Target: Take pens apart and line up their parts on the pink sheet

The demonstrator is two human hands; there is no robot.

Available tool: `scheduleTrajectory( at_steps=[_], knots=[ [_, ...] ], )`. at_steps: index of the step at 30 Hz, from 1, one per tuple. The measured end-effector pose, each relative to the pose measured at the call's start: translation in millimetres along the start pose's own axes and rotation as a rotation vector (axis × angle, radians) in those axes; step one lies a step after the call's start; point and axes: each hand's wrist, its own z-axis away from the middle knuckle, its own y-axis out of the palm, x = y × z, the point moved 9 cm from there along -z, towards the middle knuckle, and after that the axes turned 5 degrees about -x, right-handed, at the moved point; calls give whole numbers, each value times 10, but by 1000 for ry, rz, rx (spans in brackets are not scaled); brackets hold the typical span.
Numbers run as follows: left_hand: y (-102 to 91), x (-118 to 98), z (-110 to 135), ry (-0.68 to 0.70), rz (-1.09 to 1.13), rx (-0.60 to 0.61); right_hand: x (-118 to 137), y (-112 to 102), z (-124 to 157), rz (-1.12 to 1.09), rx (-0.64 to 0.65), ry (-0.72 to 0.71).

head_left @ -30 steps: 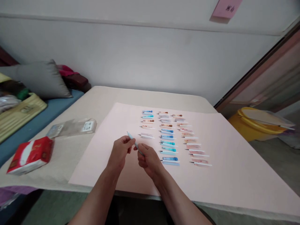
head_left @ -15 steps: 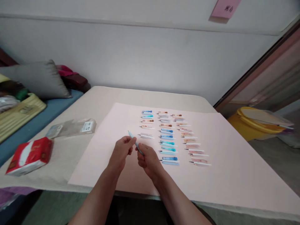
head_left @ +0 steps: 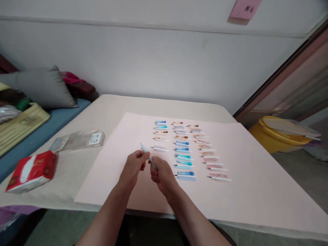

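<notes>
A light blue pen (head_left: 143, 147) slants between my two hands above the pink sheet (head_left: 102, 181), its tip pointing up and left. My left hand (head_left: 133, 165) is closed, with thumb and finger pinching the pen near its middle. Lower down, the fingers of my right hand (head_left: 162, 173) wrap round the pen's other end. Just right of my hands lie rows of disassembled pens, with refills beside barrel parts. Among them are a dark blue barrel part (head_left: 185, 173), a teal one (head_left: 183, 163), a brown one (head_left: 181, 137) and a pink one (head_left: 217, 175).
At the left of the table are a red tissue pack (head_left: 32, 171) and a clear plastic bag (head_left: 79, 140) with a white label. A yellow bin (head_left: 271, 136) stands on the floor at the right. A grey cushion (head_left: 46, 87) leans on a blue seat at the left.
Both hands keep nearly the same grip and place on the pen. The view has shifted very slightly; the laid-out parts have not moved.
</notes>
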Motion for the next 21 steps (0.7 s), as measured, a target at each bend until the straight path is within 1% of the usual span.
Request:
scheduleTrajectory(
  at_steps=[2,4,10,16,18,21],
  knots=[
    [-17,-24,0,39,-42,-20,14,1,6,22,-13,-11],
    [-3,-38,2,55,-40,-10,17,6,12,28,-14,-10],
    [46,-4,21,12,-2,24,-12,-22,-4,12,-12,14],
    [34,-24,43,58,-137,-20,13,-54,-4,-10,-12,-36],
    [19,-20,38,41,-108,-25,-12,-52,2,-29,0,14],
    [-61,-11,6,10,-46,-64,-50,-38,12,-63,22,108]
  ],
)
